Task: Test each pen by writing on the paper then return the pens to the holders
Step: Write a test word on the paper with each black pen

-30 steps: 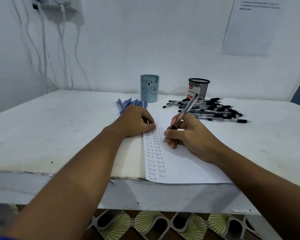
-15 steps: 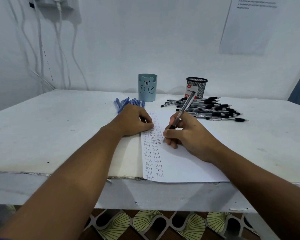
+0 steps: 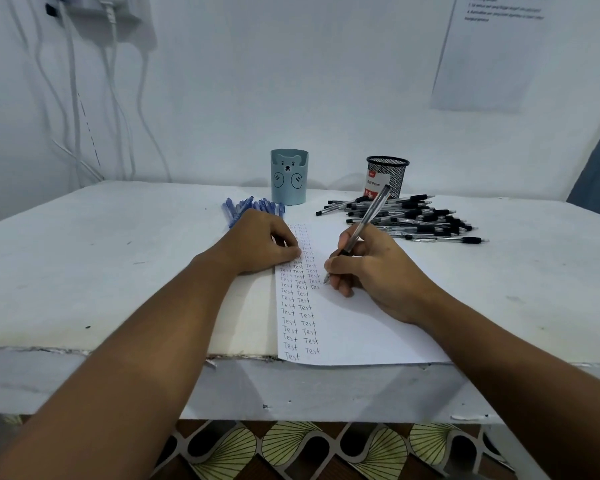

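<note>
Barely any movement: right hand [image 3: 378, 271] keeps its pinch on the black pen [image 3: 362, 223], tip at the third "Test" column on the paper [image 3: 361, 334]. Left hand [image 3: 260, 244], fingers curled, pins the sheet so it won't slide. Untested black pens [image 3: 413, 220] heaped by the mesh holder [image 3: 388, 174] on the tabletop [image 3: 118, 254].

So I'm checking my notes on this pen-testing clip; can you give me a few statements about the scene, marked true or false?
1. The right hand holds a pen with its tip on the paper. True.
2. The left hand is lifting a blue pen. False: it rests on the paper's left edge.
3. The black pens stand inside the mesh cup. False: they lie piled on the table.
4. The blue pens lie beside the bear cup. True.
</note>
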The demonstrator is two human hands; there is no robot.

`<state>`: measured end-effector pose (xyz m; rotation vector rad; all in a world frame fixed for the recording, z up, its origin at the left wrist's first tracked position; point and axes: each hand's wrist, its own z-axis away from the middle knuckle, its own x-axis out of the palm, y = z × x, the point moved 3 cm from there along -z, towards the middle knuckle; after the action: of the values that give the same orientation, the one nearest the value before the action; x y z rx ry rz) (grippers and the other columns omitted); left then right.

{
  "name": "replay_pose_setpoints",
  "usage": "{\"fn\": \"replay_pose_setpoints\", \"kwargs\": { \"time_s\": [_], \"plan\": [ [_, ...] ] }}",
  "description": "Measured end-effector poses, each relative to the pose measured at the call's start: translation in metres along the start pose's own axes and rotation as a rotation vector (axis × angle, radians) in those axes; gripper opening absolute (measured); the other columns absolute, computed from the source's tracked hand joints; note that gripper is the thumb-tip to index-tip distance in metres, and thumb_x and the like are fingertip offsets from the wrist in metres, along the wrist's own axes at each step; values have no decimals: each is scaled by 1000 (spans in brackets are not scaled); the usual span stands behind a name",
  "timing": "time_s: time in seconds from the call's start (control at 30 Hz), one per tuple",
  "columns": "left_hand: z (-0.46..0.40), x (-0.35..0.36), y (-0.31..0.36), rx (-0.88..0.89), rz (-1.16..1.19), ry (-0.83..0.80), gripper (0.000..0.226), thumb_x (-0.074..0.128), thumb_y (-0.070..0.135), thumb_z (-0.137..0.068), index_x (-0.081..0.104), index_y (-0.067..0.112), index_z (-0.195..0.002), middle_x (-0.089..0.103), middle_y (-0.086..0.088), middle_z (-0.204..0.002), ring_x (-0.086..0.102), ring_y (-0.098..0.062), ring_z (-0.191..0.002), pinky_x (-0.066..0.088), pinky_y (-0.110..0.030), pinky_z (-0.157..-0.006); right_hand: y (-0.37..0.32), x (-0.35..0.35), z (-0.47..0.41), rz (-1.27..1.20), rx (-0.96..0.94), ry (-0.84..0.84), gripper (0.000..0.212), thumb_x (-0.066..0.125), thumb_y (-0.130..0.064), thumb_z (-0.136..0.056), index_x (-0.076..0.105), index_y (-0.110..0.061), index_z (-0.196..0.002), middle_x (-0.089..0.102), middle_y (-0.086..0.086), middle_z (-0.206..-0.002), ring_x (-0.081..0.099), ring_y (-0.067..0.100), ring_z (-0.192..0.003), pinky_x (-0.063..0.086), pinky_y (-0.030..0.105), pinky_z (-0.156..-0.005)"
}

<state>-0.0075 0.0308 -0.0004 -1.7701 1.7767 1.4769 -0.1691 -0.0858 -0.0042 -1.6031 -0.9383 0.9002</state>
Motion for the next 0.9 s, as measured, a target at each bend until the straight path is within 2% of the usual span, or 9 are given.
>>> {"fn": "replay_pose_setpoints", "kwargs": {
  "time_s": [0.27, 0.47, 0.63, 0.77, 0.83, 0.9],
  "plan": [
    [2, -4, 0, -6, 33, -7, 7, 82, 21, -74, 75, 23, -75, 71, 12, -77, 62, 2, -69, 41, -5, -63, 3, 0, 0, 132, -42, 23, 25, 67, 5, -85, 47, -10, -92, 65, 7, -64, 60, 34, -63, 50, 40, -61],
    [2, -5, 2, -16, 31, -15, 7, 82, 21, -73, 76, 24, -74, 72, 11, -79, 64, 0, -71, 43, -7, -64, -2, 1, 1, 66, 6, -31, 28, 64, 12, -83, 46, -7, -91, 62, 15, -64, 56, 32, -64, 46, 37, -55],
    [3, -6, 6, -4, 27, -18, 7, 82, 20, -73, 76, 22, -75, 71, 11, -78, 64, -2, -73, 47, -12, -67, 0, 2, 0, 142, -28, -17, 25, 65, 7, -85, 47, -9, -91, 63, 9, -62, 57, 29, -60, 47, 37, -56],
    [4, -7, 9, 8, 28, -9, 8, 83, 17, -73, 76, 21, -72, 71, 11, -76, 65, -5, -74, 50, -21, -73, -2, 1, -1, -15, 17, -4, 28, 60, 11, -86, 43, -10, -94, 57, 15, -67, 53, 25, -56, 38, 33, -47],
    [4, -7, 10, 16, 30, -8, 9, 83, 17, -72, 75, 21, -71, 72, 11, -75, 65, -5, -73, 50, -23, -73, -3, 0, -3, -70, 30, 18, 25, 60, 6, -89, 42, -11, -94, 55, 17, -70, 52, 22, -53, 35, 31, -46],
    [4, -8, 10, 21, 26, -10, 10, 84, 18, -72, 75, 23, -70, 71, 12, -74, 65, -5, -73, 49, -24, -73, -4, 1, -5, -75, 29, 56, 16, 59, -14, -97, 45, -10, -92, 57, 14, -72, 51, 20, -53, 33, 28, -45]
  ]
}}
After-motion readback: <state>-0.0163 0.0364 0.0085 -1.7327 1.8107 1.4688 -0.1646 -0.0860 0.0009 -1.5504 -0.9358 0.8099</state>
